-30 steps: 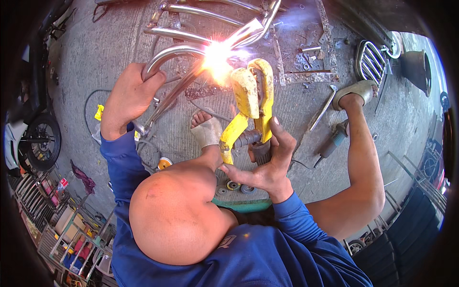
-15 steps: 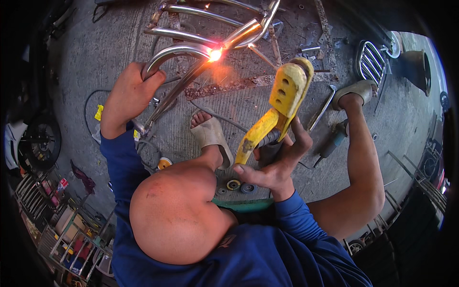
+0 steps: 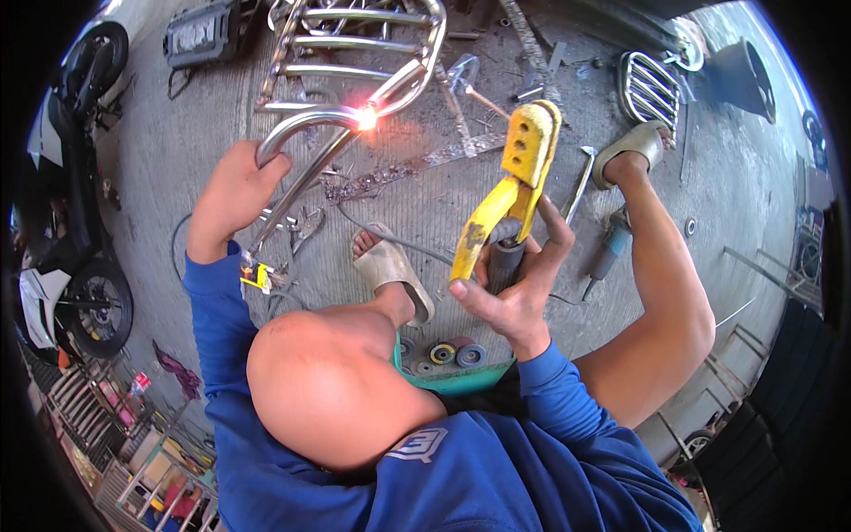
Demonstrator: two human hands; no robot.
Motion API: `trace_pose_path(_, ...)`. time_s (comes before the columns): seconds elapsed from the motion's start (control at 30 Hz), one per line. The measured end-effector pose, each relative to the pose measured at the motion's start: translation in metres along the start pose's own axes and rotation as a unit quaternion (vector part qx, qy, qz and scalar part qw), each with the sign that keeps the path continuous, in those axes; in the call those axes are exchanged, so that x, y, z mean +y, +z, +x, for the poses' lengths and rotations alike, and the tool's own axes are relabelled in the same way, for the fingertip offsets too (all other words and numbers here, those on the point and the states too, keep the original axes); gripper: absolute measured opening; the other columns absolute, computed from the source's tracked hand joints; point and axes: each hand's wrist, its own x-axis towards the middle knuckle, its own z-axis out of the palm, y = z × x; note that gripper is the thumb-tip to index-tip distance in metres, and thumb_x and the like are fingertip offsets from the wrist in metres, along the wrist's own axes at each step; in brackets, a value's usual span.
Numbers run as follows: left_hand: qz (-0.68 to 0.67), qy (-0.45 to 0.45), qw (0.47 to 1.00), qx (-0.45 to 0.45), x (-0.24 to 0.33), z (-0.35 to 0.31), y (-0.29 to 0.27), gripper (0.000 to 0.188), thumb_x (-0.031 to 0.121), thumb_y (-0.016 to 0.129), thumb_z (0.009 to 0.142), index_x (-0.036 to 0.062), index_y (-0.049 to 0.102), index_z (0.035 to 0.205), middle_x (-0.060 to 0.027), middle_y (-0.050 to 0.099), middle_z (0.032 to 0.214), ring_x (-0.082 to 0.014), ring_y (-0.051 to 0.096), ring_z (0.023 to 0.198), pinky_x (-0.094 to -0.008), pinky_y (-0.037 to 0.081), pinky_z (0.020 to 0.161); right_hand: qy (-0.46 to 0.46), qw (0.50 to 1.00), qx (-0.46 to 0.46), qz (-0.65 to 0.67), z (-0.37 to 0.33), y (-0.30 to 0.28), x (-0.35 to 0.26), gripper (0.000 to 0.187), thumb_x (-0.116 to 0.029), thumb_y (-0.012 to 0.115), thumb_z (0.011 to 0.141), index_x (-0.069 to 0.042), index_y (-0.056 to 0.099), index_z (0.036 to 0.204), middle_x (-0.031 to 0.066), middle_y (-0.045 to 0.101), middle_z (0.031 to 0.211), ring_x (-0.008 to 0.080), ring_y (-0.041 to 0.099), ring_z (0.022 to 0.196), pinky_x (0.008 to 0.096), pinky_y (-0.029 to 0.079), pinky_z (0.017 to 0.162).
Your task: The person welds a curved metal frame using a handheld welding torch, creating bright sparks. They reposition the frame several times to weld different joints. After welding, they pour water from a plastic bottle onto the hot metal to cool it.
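My left hand (image 3: pixel 238 193) is closed round the curved end of a shiny bent metal tube (image 3: pixel 306 117). This tube joins a tubular metal rack (image 3: pixel 355 43) on the floor, and a bright orange-white glow (image 3: pixel 366 118) marks the joint. My right hand (image 3: pixel 523 288) grips the dark handle of a yellow welding electrode holder (image 3: pixel 529 142), its thumb near the end of the yellow lever. A thin electrode (image 3: pixel 487 102) sticks out of the jaws toward the upper left. Its tip stands apart from the glowing joint.
Rusty flat bars (image 3: pixel 425 164) lie under the work. A hammer-like tool (image 3: pixel 581 184), a teal angle grinder (image 3: pixel 610 250), pliers (image 3: pixel 308 228) and several discs (image 3: pixel 470 355) are around my feet. A second rack (image 3: pixel 651 86) lies far right, a motorcycle (image 3: pixel 80 204) stands left, a case (image 3: pixel 202 35) far left.
The view has shifted, bringing more of the rack, case and motorcycle into sight. The glow at the joint looks smaller and the surroundings brighter. Both hands keep their grips.
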Motion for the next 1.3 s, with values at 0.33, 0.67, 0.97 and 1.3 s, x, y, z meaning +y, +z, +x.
trace_pose_path(0.33, -0.218, 0.007, 0.973, 0.08, 0.137, -0.061, -0.135, 0.033, 0.037, 0.068, 0.098, 0.0109, 0.058, 0.081, 0.0078, 0.038, 0.057, -0.005, 0.036, 0.043, -0.0259, 0.026, 0.041, -0.067, 0.979, 0.152, 0.119, -0.014, -0.054, -0.085, 0.119, -0.027, 0.096, 0.071, -0.017, 0.016, 0.157, 0.0122, 0.06, 0.113, 0.0129, 0.062, 0.082, 0.0282, 0.054, 0.07)
trace_pose_path(0.67, -0.318, 0.185, 0.924, 0.1, 0.21, -0.025, -0.06, 0.026, 0.026, 0.065, 0.1, 0.0041, 0.062, 0.087, 0.0043, 0.045, 0.056, -0.0072, 0.038, 0.04, -0.0273, 0.029, 0.039, -0.144, 0.966, 0.194, 0.097, -0.046, -0.095, -0.116, 0.12, -0.046, 0.092, 0.07, -0.018, 0.018, 0.16, 0.0146, 0.053, 0.127, 0.0201, 0.062, 0.091, 0.0317, 0.054, 0.071)
trace_pose_path(0.97, -0.056, 0.201, 0.976, -0.059, 0.222, 0.073, 0.011, 0.043, 0.036, 0.063, 0.094, -0.0069, 0.068, 0.092, -0.0099, 0.058, 0.061, -0.0197, 0.053, 0.051, -0.0381, 0.043, 0.052, -0.092, 0.97, 0.205, 0.096, -0.076, -0.121, -0.096, 0.13, -0.051, 0.098, 0.062, -0.012, 0.02, 0.158, 0.0114, 0.046, 0.139, 0.0227, 0.056, 0.115, 0.0369, 0.052, 0.093)
trace_pose_path(1.3, 0.051, 0.154, 0.976, -0.145, 0.194, 0.153, 0.061, 0.043, 0.036, 0.067, 0.094, -0.0061, 0.068, 0.099, -0.0178, 0.067, 0.078, -0.0295, 0.067, 0.074, -0.0431, 0.052, 0.073, -0.015, 0.961, 0.221, 0.167, -0.069, -0.132, -0.077, 0.138, -0.047, 0.101, 0.058, -0.018, 0.014, 0.16, 0.0124, 0.06, 0.11, 0.0181, 0.064, 0.081, 0.0304, 0.057, 0.066)
